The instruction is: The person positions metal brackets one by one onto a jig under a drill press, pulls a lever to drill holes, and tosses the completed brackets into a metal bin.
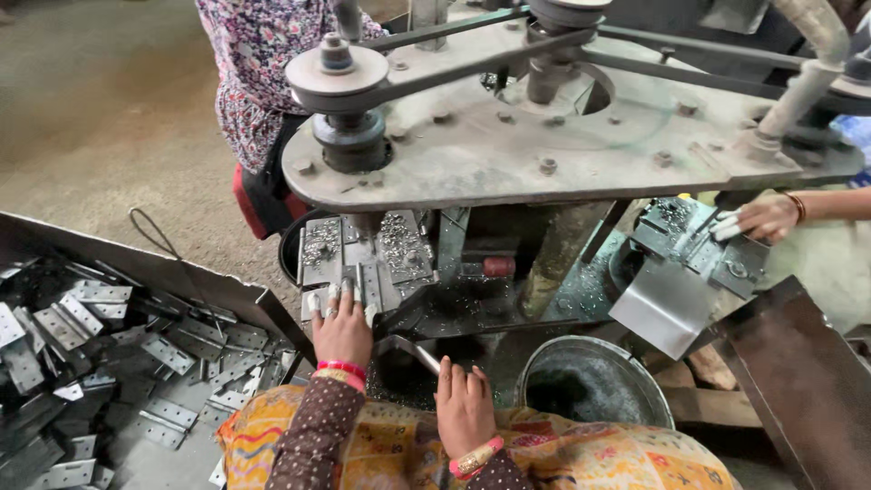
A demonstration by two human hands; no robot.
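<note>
My left hand (pixel 342 327) reaches forward onto the small metal work plate (pixel 363 259) under the machine, with taped fingertips touching a flat metal piece there; I cannot tell if it grips it. My right hand (pixel 463 404) rests palm down near my lap, its fingers around the end of a dark metal lever (pixel 408 349). Both wrists wear bangles. Metal shavings cover the work plate.
A large grey machine plate (pixel 508 145) with pulleys and belts hangs above. A tray of several flat metal hinges (pixel 118 363) lies at left. A metal bucket (pixel 590 381) stands at right. Another person's hand (pixel 767 218) works at a second station; a person in floral cloth (pixel 259 73) stands behind.
</note>
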